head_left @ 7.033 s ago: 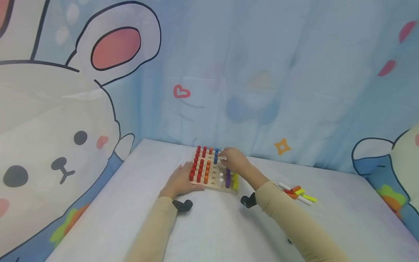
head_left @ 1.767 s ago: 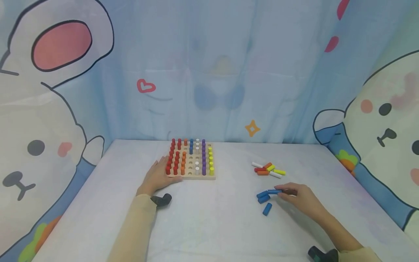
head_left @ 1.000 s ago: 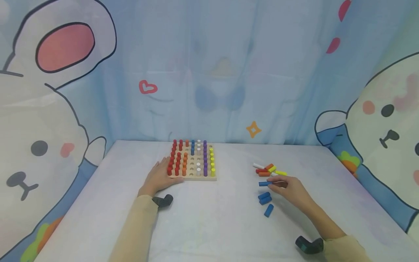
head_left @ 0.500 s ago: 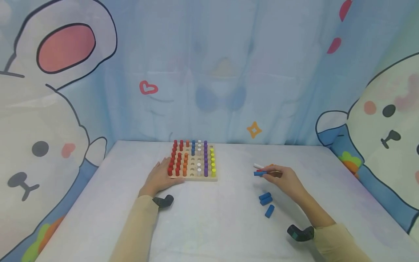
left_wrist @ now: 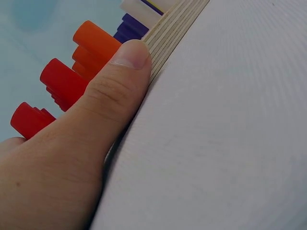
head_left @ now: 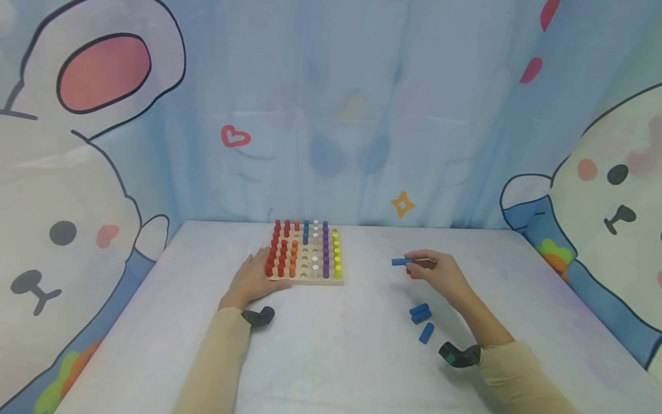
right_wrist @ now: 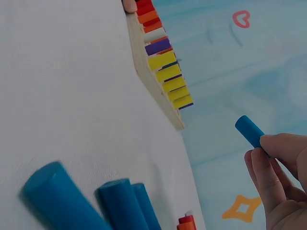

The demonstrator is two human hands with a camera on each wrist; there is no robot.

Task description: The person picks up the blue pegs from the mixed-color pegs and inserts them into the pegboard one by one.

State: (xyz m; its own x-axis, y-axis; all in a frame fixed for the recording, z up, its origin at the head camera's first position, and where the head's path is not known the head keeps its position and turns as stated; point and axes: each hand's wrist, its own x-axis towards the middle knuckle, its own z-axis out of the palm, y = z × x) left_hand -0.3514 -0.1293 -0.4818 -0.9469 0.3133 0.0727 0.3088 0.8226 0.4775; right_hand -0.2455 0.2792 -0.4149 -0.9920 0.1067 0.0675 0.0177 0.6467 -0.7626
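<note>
My right hand (head_left: 441, 277) pinches a blue peg (head_left: 399, 261) between thumb and fingertips, held above the table to the right of the wooden pegboard (head_left: 315, 282). In the right wrist view one end of this blue peg (right_wrist: 248, 130) sticks out past the fingers. My left hand (head_left: 249, 283) rests against the board's near left corner, its fingers along the left side and the thumb on the front edge. Rows of red, orange, blue, white, purple and yellow pegs stand upright in the board. The blue column has bare holes in its nearer part, and a few other holes are bare.
On the table right of centre lie 3 loose blue pegs (head_left: 426, 333). A red peg (head_left: 408, 272) peeks out below my right fingers; the rest of the loose coloured pile is hidden behind that hand. Behind the table hangs a printed curtain (head_left: 351, 115).
My right hand picked a blue peg from the loose blue ones and has carried it up and left, over the mixed pile, towards the board. My left hand stays at the board.
</note>
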